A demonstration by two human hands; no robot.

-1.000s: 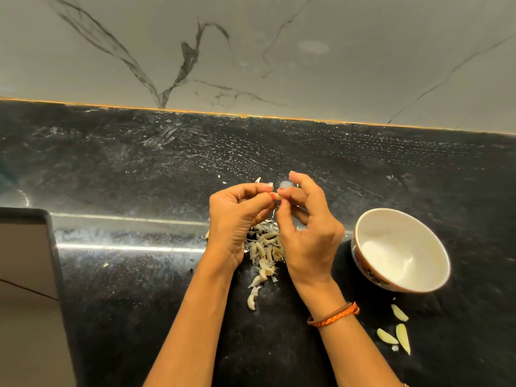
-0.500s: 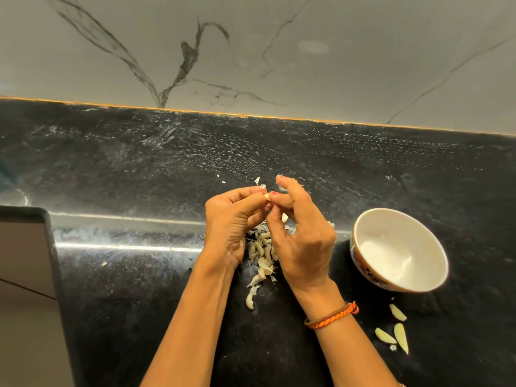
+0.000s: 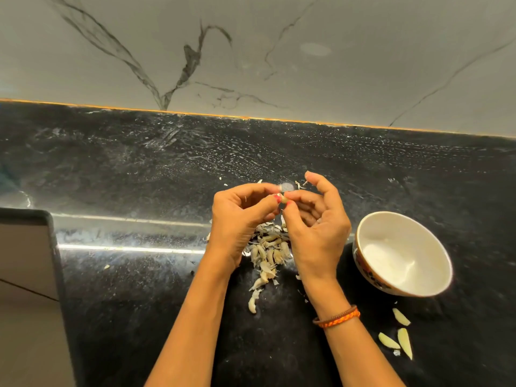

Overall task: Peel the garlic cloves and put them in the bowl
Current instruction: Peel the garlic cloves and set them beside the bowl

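Note:
My left hand (image 3: 237, 222) and my right hand (image 3: 315, 227) meet above the black counter and both pinch one small garlic clove (image 3: 284, 198) between thumbs and fingertips. The clove is mostly hidden by the fingers. Below the hands lies a heap of unpeeled garlic cloves and papery skins (image 3: 268, 252). A white bowl (image 3: 402, 286) with a patterned outside stands to the right of my right hand, and nothing shows inside it. Three peeled cloves (image 3: 399, 333) lie on the counter in front of the bowl.
The black speckled counter (image 3: 139, 169) runs back to a grey marbled wall (image 3: 251, 51). A dark-framed panel (image 3: 28, 275) fills the lower left corner. Small skin flakes (image 3: 300, 185) are scattered behind the hands.
Both hands stayed together on the clove above the heap. My right fingers have spread and lifted slightly, and the thumbs keep working at the skin.

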